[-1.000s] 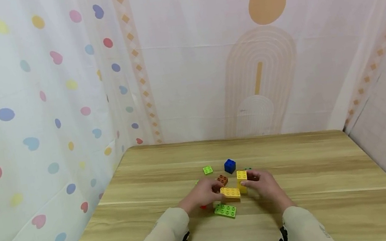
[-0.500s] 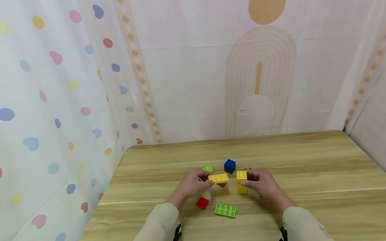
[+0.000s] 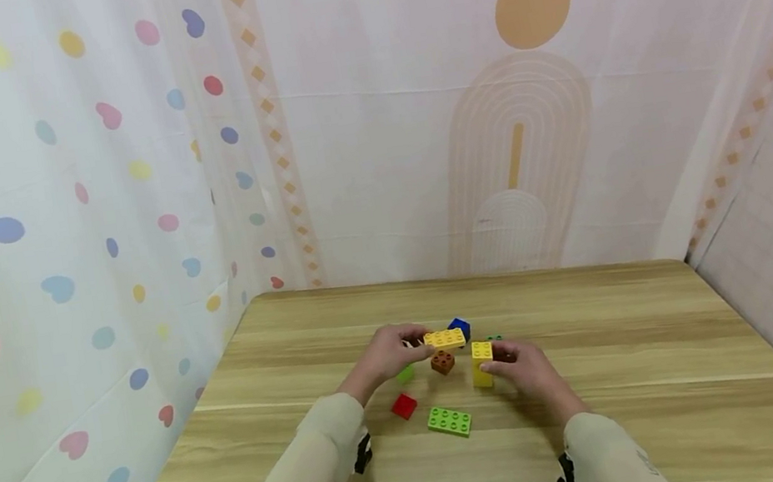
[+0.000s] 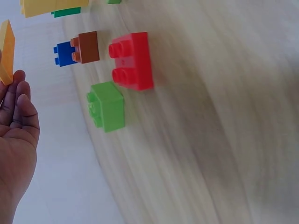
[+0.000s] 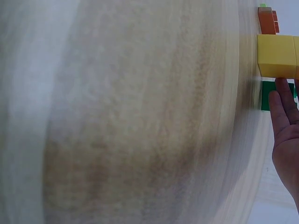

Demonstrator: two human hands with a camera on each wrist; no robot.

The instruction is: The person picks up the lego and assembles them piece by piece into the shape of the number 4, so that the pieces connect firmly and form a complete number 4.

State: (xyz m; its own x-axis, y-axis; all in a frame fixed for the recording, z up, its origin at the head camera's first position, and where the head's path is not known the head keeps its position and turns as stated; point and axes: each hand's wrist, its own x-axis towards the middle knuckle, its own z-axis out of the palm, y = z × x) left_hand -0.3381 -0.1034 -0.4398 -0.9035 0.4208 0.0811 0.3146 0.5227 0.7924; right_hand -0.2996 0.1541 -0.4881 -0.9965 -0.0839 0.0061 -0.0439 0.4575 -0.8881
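Note:
My left hand [image 3: 392, 351] pinches one end of a long orange-yellow toy brick [image 3: 445, 339] with two rows of studs, raised above the table. In the left wrist view this brick [image 4: 6, 53] shows edge-on at the fingertips. With its fingers and thumb, my right hand [image 3: 529, 372] grips an upright stack of yellow bricks [image 3: 483, 376] standing on the table. A seam between the stacked bricks [image 5: 276, 53] shows in the right wrist view. Between the hands sits a brown brick [image 3: 442, 364], and a blue brick [image 3: 459, 325] is partly hidden behind the held one.
A red brick [image 3: 404, 406] and a flat lime-green brick [image 3: 450, 421] lie nearer me on the wooden table [image 3: 617, 356]. One lime-green brick [image 4: 110, 107] stands by the left hand; a dark green brick [image 5: 267, 95] is behind the right fingers. Patterned curtains [image 3: 372, 150] hang behind.
My left hand has lifted the orange-yellow brick away from beside the yellow stack, first back and left, then farther back and slightly right, uncovering the brown brick. My right hand has stayed on the stack.

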